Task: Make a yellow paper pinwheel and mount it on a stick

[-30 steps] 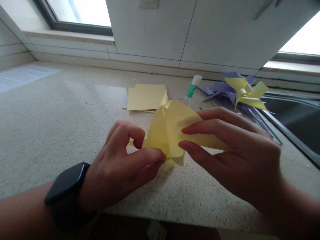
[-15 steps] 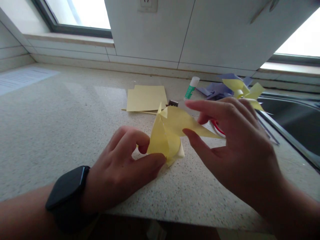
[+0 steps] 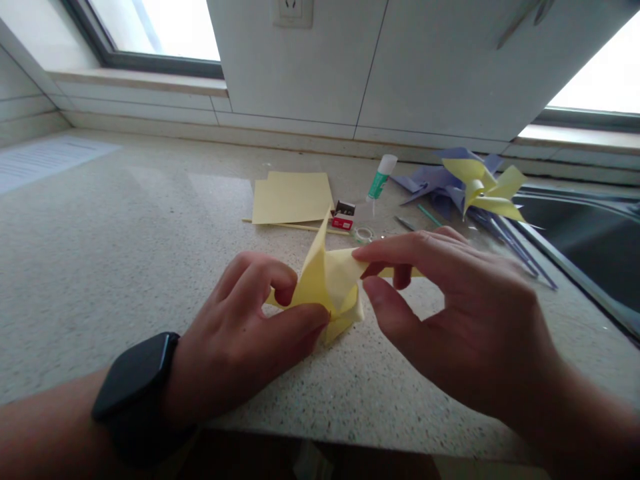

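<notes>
A partly curled yellow paper pinwheel (image 3: 311, 270) is between my hands, low over the counter's near edge. My left hand (image 3: 255, 313), with a black watch on the wrist, pinches it between thumb and bent index finger. One pointed blade stands up, and other flaps fold toward the middle. My right hand (image 3: 445, 300) has its index fingertip on the right-hand blade, with the thumb close below. Part of that blade shows behind the fingers; the exact contact of the thumb is hard to see.
Beyond the hands lie yellow paper squares (image 3: 293, 193), wooden sticks (image 3: 285, 225), a red-and-black small box (image 3: 343, 215), a tape roll (image 3: 363, 234) and a standing glue stick (image 3: 381, 179). Finished yellow (image 3: 493, 187) and purple pinwheels (image 3: 433, 181) rest by the sink (image 3: 595, 247). A printed sheet (image 3: 55, 157) lies far left.
My right hand has lowered and bent the right-hand blade down and inward. The upright blade has shifted slightly right. My left hand has kept its pinch almost in place.
</notes>
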The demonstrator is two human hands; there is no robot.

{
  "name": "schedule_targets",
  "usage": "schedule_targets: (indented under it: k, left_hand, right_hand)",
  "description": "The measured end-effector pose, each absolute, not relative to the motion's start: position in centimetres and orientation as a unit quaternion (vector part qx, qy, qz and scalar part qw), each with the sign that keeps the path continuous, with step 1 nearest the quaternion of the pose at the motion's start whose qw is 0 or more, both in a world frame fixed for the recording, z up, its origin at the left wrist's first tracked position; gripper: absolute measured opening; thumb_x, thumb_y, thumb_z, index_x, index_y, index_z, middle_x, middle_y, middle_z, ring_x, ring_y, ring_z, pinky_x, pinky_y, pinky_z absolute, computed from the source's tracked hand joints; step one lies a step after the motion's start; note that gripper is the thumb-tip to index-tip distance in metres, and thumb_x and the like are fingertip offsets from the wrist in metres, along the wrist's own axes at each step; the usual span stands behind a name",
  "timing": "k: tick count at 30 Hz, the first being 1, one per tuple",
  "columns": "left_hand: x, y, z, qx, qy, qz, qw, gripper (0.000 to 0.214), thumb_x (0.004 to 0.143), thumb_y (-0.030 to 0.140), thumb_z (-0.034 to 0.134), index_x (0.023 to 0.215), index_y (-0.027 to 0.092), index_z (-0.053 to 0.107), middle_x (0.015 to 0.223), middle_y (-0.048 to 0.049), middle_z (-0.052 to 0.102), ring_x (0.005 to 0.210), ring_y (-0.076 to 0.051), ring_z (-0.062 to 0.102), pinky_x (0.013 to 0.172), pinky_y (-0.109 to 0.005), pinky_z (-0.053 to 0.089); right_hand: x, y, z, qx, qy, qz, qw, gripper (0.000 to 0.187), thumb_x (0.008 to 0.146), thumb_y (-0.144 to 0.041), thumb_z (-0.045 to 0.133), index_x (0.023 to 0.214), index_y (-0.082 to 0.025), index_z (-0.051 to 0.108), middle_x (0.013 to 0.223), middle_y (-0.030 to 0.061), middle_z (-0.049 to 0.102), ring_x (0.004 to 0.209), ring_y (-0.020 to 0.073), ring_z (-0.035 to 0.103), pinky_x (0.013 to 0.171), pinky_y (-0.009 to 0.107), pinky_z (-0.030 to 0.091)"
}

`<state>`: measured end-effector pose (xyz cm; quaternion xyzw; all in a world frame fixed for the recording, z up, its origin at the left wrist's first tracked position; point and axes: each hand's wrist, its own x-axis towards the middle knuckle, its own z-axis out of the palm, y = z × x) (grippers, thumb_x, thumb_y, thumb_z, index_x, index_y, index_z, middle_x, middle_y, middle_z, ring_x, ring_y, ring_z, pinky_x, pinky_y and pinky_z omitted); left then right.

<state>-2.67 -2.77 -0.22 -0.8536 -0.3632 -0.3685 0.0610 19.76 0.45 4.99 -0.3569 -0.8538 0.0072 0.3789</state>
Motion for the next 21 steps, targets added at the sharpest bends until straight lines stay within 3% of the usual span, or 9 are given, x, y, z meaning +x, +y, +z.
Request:
schedule_targets:
  k: [6,13,21]
  left_hand:
    - [-2.7,-2.9,-0.4,-0.85,-0.373,-0.367,0.064,0.019,0.085,0.009,0.07,0.095,0.024,0.067,0.093,-0.0023,0.048,0.089,-0.019,0.047,0.071,-0.032,0.046]
    - [-2.6,-2.8,-0.3,-0.844,-0.376,-0.375,0.075,0.021,0.083,0.009,0.073,0.095,0.025,0.067,0.092,-0.0016,0.045,0.087,-0.018,0.046,0.07,-0.032,0.044]
    - [-2.6,-2.8,-0.1,-0.847,-0.372,-0.373,0.077,0.018,0.084,0.009,0.071,0.094,0.024,0.067,0.09,-0.0006,0.042,0.084,-0.018,0.044,0.067,-0.032,0.04]
  right_hand:
    - [19.3,0.4,4.2,-0.407,-0.813,0.086,0.407,0.017,0.08,-0.033,0.079,0.091,-0.024,0.071,0.075,-0.0021,0.072,0.062,0.0154,0.062,0.058,0.032,0.046]
    - [18.7,0.3,4.2,-0.438,-0.786,0.121,0.419,0.019,0.075,-0.037,0.081,0.085,-0.023,0.073,0.074,0.0003,0.072,0.063,0.0159,0.062,0.056,0.03,0.048]
    - [18.5,0.8,3.6,-0.425,-0.763,0.191,0.448,0.018,0.072,-0.018,0.082,0.083,-0.021,0.068,0.072,-0.0034,0.068,0.061,0.0117,0.058,0.052,0.024,0.047]
